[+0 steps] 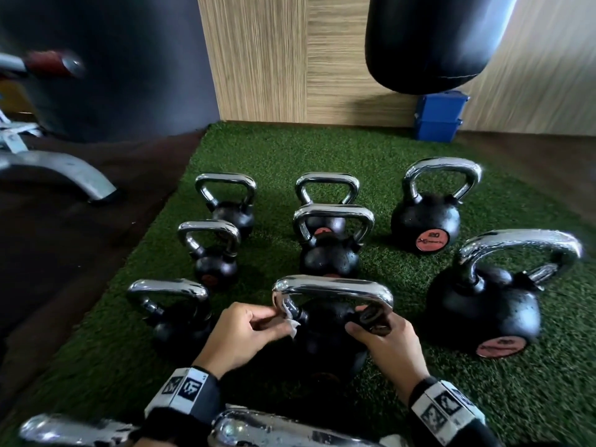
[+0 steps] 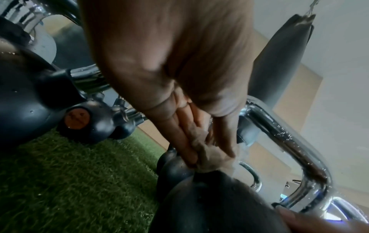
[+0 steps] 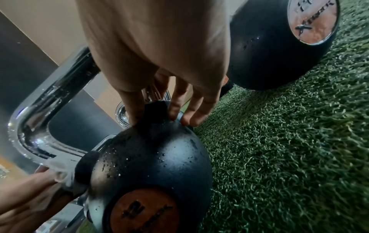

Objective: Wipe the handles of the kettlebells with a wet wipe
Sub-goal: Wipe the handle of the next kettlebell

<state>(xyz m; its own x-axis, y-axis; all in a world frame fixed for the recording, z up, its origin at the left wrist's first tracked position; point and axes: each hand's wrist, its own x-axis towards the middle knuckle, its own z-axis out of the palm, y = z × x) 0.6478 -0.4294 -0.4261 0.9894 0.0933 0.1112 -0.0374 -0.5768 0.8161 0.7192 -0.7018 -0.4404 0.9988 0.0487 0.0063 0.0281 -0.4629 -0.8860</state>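
Observation:
A black kettlebell [image 1: 325,333] marked 12 with a wet chrome handle [image 1: 335,287] stands on green turf right before me. My left hand [image 1: 248,330] pinches a white wet wipe [image 1: 292,327] around the handle's left leg, low, near the black body. In the left wrist view the wipe [image 2: 207,156] sits bunched between thumb and fingers. My right hand [image 1: 383,337] grips the right leg where it meets the body; the right wrist view shows its fingers [image 3: 179,108] curled round that joint on the kettlebell [image 3: 151,159].
Several more black kettlebells with chrome handles stand on the turf [image 1: 371,150], among them a 20 [image 1: 425,221] at the back right and a large one [image 1: 487,304] close right. A black punching bag [image 1: 432,43] hangs ahead. Blue boxes [image 1: 440,116] stand by the wall, a bench foot [image 1: 64,172] left.

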